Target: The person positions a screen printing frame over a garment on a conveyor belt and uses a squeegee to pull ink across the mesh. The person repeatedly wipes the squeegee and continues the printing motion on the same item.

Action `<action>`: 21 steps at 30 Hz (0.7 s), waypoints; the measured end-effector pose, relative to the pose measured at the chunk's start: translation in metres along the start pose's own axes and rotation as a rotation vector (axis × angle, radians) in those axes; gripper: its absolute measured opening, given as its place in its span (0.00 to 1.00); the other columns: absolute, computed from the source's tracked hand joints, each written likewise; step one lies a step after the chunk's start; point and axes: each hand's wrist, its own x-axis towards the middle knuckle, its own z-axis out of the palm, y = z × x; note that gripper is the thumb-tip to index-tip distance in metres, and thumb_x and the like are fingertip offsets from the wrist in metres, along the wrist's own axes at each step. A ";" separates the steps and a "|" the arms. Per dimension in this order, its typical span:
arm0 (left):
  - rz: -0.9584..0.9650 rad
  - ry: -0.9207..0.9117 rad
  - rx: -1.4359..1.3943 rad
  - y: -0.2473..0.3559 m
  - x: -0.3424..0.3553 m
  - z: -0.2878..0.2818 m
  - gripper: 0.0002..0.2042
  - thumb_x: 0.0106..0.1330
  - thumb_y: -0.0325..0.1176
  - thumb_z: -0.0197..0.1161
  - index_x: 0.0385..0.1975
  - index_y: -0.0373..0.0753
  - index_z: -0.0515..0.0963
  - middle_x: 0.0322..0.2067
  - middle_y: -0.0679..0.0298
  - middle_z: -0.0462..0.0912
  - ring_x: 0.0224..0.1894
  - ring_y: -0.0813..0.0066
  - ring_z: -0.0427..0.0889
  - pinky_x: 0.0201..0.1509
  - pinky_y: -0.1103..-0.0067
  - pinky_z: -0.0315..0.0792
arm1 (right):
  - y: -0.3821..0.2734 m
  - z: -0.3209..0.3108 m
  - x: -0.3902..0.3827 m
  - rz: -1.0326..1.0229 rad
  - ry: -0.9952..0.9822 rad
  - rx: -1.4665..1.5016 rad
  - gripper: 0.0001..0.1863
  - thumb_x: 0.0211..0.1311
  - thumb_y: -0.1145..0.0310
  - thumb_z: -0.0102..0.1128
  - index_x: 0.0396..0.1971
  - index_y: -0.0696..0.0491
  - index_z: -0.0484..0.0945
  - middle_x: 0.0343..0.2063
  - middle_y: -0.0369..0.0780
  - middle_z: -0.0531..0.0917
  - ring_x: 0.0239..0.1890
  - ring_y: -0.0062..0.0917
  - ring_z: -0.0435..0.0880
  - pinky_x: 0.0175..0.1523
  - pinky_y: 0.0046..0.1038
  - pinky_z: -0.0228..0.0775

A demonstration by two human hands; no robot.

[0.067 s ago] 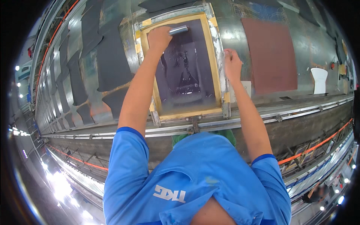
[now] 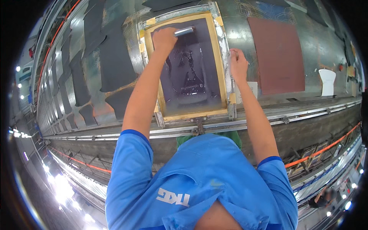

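Note:
My left hand (image 2: 165, 38) grips a silver bar-shaped squeegee (image 2: 184, 31) near the top of a printing screen. The screen has a yellow border (image 2: 166, 115) inside a worn metal frame (image 2: 231, 111), and dark, glossy ink (image 2: 186, 67) lies over its middle in irregular streaks. At the frame's right side, my right hand (image 2: 239, 63) has its fingers curled against the metal edge, holding it.
Dark cut sheets (image 2: 115, 57) line the metal table on the left. A maroon sheet (image 2: 278, 57) and a white shaped piece (image 2: 327, 82) lie on the right. A metal rail (image 2: 295, 116) runs along the near edge. Another person (image 2: 321, 197) appears at lower right.
My left hand and the squeegee have shifted very slightly to the right. My right hand stays at the frame's edge, with little visible difference.

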 end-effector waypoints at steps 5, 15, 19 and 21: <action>0.037 -0.075 0.097 0.032 -0.088 0.002 0.14 0.57 0.31 0.63 0.42 0.56 0.85 0.40 0.68 0.87 0.43 0.68 0.85 0.45 0.66 0.70 | 0.006 0.000 -0.002 0.019 -0.014 0.037 0.13 0.71 0.60 0.53 0.44 0.52 0.81 0.18 0.44 0.79 0.23 0.33 0.79 0.35 0.37 0.70; 0.089 0.138 -0.117 0.095 -0.301 0.022 0.18 0.49 0.23 0.66 0.42 0.48 0.83 0.46 0.74 0.86 0.49 0.72 0.81 0.48 0.68 0.67 | 0.027 0.008 0.015 -0.081 -0.008 0.084 0.12 0.69 0.61 0.55 0.43 0.52 0.82 0.23 0.45 0.81 0.26 0.34 0.79 0.37 0.36 0.69; 0.112 0.131 -0.170 0.092 -0.321 0.023 0.23 0.50 0.25 0.66 0.49 0.46 0.80 0.53 0.71 0.82 0.55 0.70 0.78 0.53 0.67 0.67 | 0.024 0.011 0.023 -0.170 0.034 -0.008 0.12 0.69 0.61 0.55 0.42 0.50 0.83 0.26 0.45 0.83 0.29 0.34 0.80 0.39 0.36 0.70; 0.109 0.062 -0.181 0.090 -0.324 0.005 0.25 0.50 0.26 0.66 0.53 0.46 0.78 0.56 0.70 0.80 0.58 0.69 0.76 0.56 0.66 0.67 | 0.000 0.002 0.021 -0.118 0.013 -0.020 0.12 0.69 0.61 0.55 0.42 0.48 0.84 0.28 0.44 0.85 0.31 0.32 0.82 0.41 0.36 0.71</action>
